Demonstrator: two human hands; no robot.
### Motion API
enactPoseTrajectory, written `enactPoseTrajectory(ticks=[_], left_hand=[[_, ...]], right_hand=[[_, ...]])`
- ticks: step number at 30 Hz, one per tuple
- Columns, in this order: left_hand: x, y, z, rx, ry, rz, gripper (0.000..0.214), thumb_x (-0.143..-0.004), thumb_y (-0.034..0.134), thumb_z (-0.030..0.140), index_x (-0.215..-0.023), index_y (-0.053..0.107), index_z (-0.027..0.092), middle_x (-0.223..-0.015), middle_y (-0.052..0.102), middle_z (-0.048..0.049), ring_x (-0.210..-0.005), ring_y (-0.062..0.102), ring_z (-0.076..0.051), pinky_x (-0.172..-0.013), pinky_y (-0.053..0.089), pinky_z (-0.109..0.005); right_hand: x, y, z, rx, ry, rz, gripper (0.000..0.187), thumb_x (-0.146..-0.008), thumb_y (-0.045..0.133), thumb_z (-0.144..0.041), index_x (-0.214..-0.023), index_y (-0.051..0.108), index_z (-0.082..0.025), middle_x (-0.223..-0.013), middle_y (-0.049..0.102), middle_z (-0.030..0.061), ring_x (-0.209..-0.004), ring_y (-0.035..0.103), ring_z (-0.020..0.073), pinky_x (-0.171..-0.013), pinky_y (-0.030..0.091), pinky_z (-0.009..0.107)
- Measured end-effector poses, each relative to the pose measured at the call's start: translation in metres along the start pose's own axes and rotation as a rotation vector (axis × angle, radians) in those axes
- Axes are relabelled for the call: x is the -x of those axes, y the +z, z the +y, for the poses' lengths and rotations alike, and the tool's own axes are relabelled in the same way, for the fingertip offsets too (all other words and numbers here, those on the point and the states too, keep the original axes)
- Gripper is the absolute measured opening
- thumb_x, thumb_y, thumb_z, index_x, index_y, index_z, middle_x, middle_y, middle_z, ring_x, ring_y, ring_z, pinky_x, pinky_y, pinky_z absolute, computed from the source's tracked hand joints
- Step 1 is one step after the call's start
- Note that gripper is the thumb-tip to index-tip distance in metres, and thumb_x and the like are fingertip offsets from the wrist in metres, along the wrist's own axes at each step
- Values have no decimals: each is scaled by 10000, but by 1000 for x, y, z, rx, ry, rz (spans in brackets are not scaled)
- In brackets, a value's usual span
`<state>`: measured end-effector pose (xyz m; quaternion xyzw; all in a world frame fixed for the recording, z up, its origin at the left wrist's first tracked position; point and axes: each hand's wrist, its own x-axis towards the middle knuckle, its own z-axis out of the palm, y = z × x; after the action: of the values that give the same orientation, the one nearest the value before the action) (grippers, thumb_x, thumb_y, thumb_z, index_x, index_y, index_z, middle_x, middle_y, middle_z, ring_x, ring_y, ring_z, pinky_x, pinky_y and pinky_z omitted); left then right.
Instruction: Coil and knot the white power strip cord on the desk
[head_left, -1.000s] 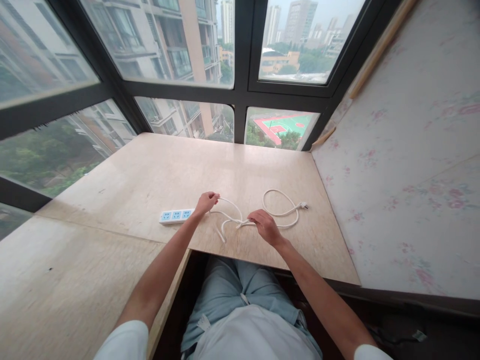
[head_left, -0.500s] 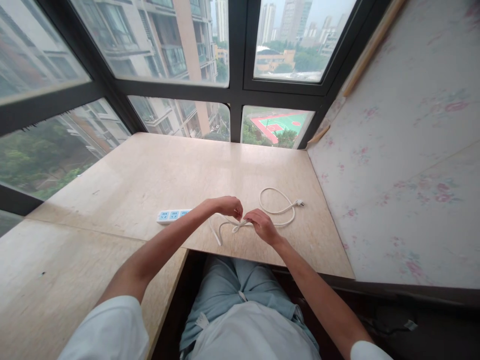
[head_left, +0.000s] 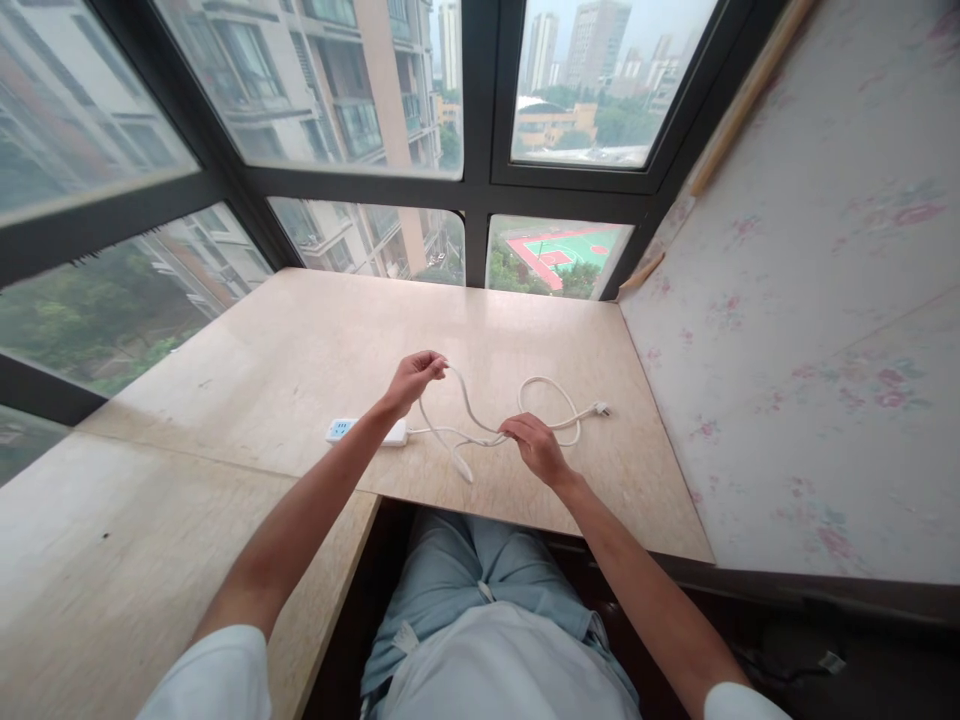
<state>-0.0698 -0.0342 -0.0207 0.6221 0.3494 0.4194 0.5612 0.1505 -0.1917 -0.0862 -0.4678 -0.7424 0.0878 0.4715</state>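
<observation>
Two hands: both bare, both closed on one thin white power cord (head_left: 541, 378), well apart from each other.
Left hand (head_left: 415, 375): raised above the board, thumb and fingertips pinched shut on a bend of the cord, lifting that stretch clear of the surface.
Right hand (head_left: 536, 445): lower and nearer the body, fingers curled down and closed on the cord where several strands cross; whether resting on the board or just above it, cannot tell.
Cord run: slopes down and rightward from the left hand to the right hand; one slack bend hangs toward the near edge between the hands; beyond the right hand, a flat loop lies on the board.
White three-pin plug (head_left: 601, 408): at the far right end of the loop, lying flat, prongs pointing right toward the wall.
White power strip with blue sockets (head_left: 339, 430): flat on the board, long axis left to right, roughly parallel to the near edge, middle hidden behind the left forearm, cord end facing right.
Pale beige wooden board (head_left: 525, 330): carries strip, loop and plug.
Dark-framed window (head_left: 480, 120): behind the board, tower blocks and a sports court below.
Flower-patterned pale wall (head_left: 810, 300): along the right edge of the board.
Light blue trousers (head_left: 450, 570): under the near edge.
</observation>
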Motion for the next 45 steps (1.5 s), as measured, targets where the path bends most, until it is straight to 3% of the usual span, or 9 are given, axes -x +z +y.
enactPoseTrajectory(ticks=[6,12,17,19,24,27,31,37,45], left_hand=[[-7,-38,-17,294,-221,493,320,-680,721,459,-729,585,174,-650,547,15,-624,552,-112,-625,421,-254],[6,-63,-44,40,-427,714,152,-685,647,296,-718,584,161,-642,576,-10,-644,585,-150,-633,442,-297],[20,-60,-36,-193,-221,808,186,-729,565,165,-905,623,170,-972,650,-74,-951,597,-191,-815,460,-331],[24,-45,-19,-453,97,652,250,-802,528,201,-1027,635,176,-1118,635,-95,-1059,571,-205,-890,448,-346],[29,23,10,-920,481,-415,305,-881,549,386,-1106,679,225,-1126,680,-85,-1091,584,-224,-961,396,-369],[26,57,4,-1116,331,-813,285,-824,633,382,-1064,712,248,-1009,724,-73,-963,638,-215,-848,422,-310],[19,65,-10,-1198,108,-928,145,-817,612,298,-823,752,261,-805,729,-25,-709,630,-155,-653,398,-249],[14,20,1,-904,221,-454,202,-844,582,313,-760,736,213,-825,689,-49,-758,612,-162,-706,418,-264],[17,-55,-4,-172,-93,481,196,-756,663,335,-685,687,153,-683,642,-44,-625,584,-144,-622,460,-269]], right_hand=[[5,-4,10,-14,65,16,163,-928,498,-169,-903,655,-206,-848,672,57,-823,616,183,-753,489,316],[18,7,16,-98,225,62,144,-924,515,-248,-861,638,-206,-814,665,44,-775,623,175,-720,492,292],[21,14,18,-140,301,92,150,-919,516,-268,-871,643,-205,-805,665,41,-767,627,178,-719,494,296],[20,15,18,-153,297,87,149,-918,513,-261,-872,644,-207,-813,666,41,-774,626,177,-724,495,296],[15,13,13,-149,271,89,158,-916,500,-246,-864,646,-211,-817,666,43,-787,625,180,-736,497,305],[14,9,10,-145,236,76,155,-916,503,-241,-867,648,-213,-826,669,45,-796,626,181,-740,496,308],[18,2,9,-141,217,62,148,-917,514,-252,-872,650,-215,-831,671,45,-800,631,179,-738,500,305],[27,-2,19,-129,212,57,150,-921,517,-266,-889,655,-217,-843,677,45,-809,636,181,-751,508,314],[19,-6,20,-115,200,41,162,-920,519,-269,-866,664,-220,-831,677,50,-797,628,186,-743,500,323]])
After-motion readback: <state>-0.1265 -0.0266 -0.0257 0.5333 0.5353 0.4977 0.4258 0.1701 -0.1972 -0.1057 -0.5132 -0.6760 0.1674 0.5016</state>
